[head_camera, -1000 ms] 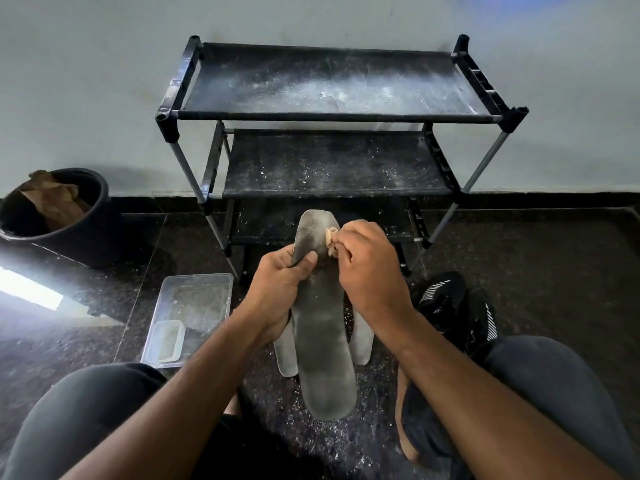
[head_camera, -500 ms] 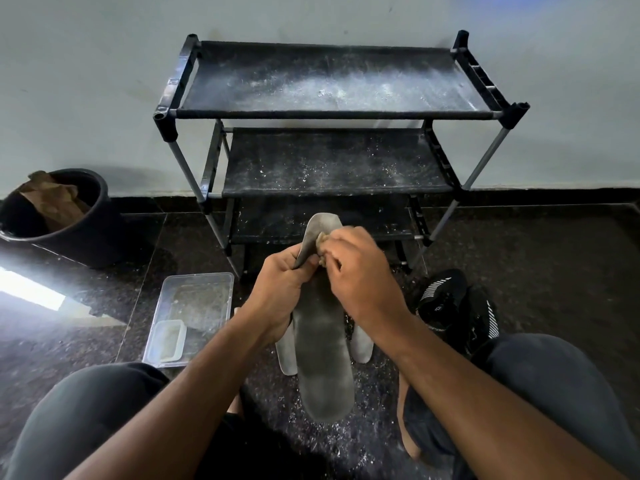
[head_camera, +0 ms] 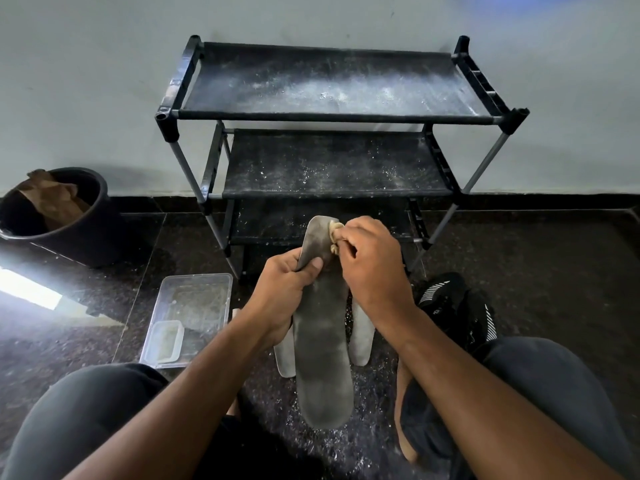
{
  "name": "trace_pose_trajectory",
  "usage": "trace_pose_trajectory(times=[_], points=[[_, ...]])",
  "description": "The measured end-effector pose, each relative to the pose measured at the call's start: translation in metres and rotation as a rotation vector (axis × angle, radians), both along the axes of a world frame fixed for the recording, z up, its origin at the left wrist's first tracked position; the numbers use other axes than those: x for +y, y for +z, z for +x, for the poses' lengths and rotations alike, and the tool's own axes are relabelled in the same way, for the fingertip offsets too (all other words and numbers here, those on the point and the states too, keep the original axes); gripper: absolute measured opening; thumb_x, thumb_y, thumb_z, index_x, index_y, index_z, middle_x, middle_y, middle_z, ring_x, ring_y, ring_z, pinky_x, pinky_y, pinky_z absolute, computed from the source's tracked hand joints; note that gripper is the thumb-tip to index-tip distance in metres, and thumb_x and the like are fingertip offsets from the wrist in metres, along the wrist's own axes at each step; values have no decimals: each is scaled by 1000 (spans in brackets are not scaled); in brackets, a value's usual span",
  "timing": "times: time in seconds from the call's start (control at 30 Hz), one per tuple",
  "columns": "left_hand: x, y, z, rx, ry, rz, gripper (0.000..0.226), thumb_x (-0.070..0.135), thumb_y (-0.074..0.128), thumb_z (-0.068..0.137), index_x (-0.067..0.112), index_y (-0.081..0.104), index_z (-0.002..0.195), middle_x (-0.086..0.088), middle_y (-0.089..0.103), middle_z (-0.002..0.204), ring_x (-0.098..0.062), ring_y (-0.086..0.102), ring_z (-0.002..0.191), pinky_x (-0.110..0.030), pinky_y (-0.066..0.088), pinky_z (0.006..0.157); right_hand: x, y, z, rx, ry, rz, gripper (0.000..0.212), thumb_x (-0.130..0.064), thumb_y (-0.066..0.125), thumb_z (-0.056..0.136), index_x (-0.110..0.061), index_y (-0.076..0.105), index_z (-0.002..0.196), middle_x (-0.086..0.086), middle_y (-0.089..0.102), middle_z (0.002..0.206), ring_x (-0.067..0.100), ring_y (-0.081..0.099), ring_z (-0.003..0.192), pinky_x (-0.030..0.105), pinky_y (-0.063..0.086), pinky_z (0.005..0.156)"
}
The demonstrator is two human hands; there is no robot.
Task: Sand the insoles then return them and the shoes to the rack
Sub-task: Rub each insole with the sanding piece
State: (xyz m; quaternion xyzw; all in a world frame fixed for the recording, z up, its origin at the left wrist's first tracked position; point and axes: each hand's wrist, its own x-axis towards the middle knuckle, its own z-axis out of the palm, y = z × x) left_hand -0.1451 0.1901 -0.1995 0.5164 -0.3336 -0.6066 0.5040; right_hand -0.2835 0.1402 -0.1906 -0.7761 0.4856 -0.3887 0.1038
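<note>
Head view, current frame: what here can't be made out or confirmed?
- Sandpaper: mostly hidden inside the right hand; grit side unseen.
- Pale insoles on the floor: covered by the held grey insole and left hand; count unclear.
- Black shoes: partly behind the right forearm and knee.
- Rack: bottom shelf shadowed, blocked by hands.
- Bucket: cut off at the left edge.

The held insole (head_camera: 323, 358) is dull grey, darker toward its middle; two paler grey insoles (head_camera: 362, 341) lie under it. The sandpaper scrap (head_camera: 334, 233) is tan. The rack (head_camera: 332, 84) is black with grey poles, its shelves dusted white. The shoes (head_camera: 450, 306) are black with white stripes. The bucket (head_camera: 86, 216) is black, the tray (head_camera: 194, 306) clear, the floor (head_camera: 536, 271) dark speckled stone
</note>
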Motion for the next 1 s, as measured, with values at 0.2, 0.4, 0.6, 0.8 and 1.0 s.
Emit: trace_pose_trajectory(times=[0.2,0.4,0.6,0.8,1.0], points=[[1,0,0,-16,-4,-10,25,5,52,106,8,77,102,-15,77,96,-28,71,95,-43,56,93,11,2,7,-38,112,-30,8,2,64,91,0,72,91,5,64,91,11,55,88,11,44,85],[2,-1,-2,-54,-5,2,23,6,53,106,7,75,101,-15,77,94,-30,70,93,-42,57,89,10,-2,9,-6,87,10,9,0,64,92,-2,72,91,5,64,92,15,56,89,9,39,84],[2,1,-2,-93,-24,-33,24,4,52,106,6,76,104,-16,78,97,-26,74,90,-36,61,83,-2,-2,0,-47,-16,71,10,0,63,92,-3,73,92,2,63,91,16,59,88,21,51,81],[1,4,3,-34,51,14,25,9,52,108,7,76,102,-21,77,99,-31,74,89,-45,59,87,8,-2,4,-52,38,92,8,-2,66,92,-3,74,94,2,63,91,16,62,88,21,53,80],[-2,5,8,-19,104,25,39,9,51,108,16,76,79,-9,73,77,-19,68,73,-38,55,75,25,-2,17,6,192,152,10,2,67,89,-2,75,93,4,63,92,13,59,91,4,41,85]])
